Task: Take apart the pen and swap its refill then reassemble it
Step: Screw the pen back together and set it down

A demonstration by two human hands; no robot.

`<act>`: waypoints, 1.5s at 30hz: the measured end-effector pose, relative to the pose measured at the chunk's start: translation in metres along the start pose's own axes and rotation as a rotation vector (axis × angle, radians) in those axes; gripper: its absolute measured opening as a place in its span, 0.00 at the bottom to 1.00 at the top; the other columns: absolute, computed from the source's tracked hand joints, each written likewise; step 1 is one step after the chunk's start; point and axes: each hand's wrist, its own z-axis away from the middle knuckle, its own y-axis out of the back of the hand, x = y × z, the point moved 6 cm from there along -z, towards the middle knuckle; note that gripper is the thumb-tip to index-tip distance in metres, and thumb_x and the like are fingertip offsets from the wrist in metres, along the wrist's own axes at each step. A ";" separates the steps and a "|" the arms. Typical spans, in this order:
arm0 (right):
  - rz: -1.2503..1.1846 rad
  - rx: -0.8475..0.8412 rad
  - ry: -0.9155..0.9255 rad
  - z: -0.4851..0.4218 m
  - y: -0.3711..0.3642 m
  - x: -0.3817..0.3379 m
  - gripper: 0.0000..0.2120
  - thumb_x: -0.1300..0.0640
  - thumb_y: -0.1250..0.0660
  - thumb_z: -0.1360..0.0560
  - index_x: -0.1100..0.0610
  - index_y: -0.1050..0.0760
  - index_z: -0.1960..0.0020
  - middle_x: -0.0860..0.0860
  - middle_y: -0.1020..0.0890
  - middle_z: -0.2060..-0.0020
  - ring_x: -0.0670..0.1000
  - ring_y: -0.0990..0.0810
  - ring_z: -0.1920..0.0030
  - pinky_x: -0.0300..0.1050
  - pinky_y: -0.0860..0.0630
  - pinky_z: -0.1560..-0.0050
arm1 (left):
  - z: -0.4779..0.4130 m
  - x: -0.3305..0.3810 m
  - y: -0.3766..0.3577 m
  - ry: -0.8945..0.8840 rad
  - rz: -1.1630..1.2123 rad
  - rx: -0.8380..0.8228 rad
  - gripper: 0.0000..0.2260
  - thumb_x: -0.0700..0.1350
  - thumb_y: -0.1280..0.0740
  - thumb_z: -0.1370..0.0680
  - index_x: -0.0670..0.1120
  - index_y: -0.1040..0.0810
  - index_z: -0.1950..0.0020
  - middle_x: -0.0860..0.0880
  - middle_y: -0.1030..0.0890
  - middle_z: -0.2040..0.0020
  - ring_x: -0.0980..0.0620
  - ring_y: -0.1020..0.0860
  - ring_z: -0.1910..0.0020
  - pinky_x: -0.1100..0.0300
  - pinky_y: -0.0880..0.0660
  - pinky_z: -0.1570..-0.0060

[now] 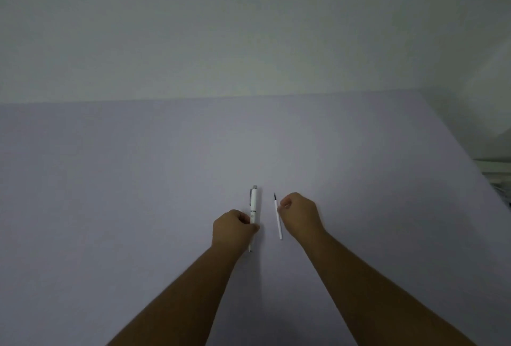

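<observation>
A white pen (253, 204) with a grey cap end and a dark clip lies lengthwise on the pale table (138, 179), pointing away from me. My left hand (233, 228) is closed around the pen's lower half, hiding that part. To its right lies a thin white refill (278, 221) with a dark tip at its far end. My right hand (300, 214) has its fingers curled against the refill's upper part, pinching it at the table surface.
The table meets a plain wall (249, 41) at the back. Its right edge runs diagonally down, and some pale objects (497, 171) sit beyond it at the far right.
</observation>
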 end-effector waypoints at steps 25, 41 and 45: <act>0.019 -0.055 0.018 0.002 -0.030 0.006 0.09 0.58 0.32 0.29 0.58 0.25 0.49 0.57 0.18 0.52 0.56 0.19 0.52 0.48 0.21 0.51 | -0.015 -0.006 -0.021 0.034 -0.047 0.075 0.10 0.49 0.28 0.28 0.44 0.22 0.56 0.50 0.22 0.63 0.55 0.25 0.67 0.69 0.35 0.71; -0.001 -0.064 0.023 0.005 -0.035 0.007 0.09 0.56 0.32 0.28 0.58 0.25 0.50 0.56 0.18 0.53 0.55 0.19 0.53 0.47 0.22 0.53 | -0.013 -0.005 -0.019 0.024 -0.062 0.064 0.07 0.48 0.31 0.26 0.44 0.20 0.57 0.50 0.21 0.64 0.57 0.27 0.69 0.70 0.34 0.70; -0.016 -0.058 0.016 0.006 -0.035 0.007 0.08 0.56 0.32 0.28 0.58 0.25 0.50 0.56 0.18 0.53 0.55 0.19 0.53 0.47 0.22 0.53 | -0.013 -0.007 -0.017 0.030 -0.069 0.063 0.09 0.49 0.31 0.26 0.43 0.18 0.57 0.50 0.21 0.66 0.58 0.27 0.71 0.70 0.35 0.71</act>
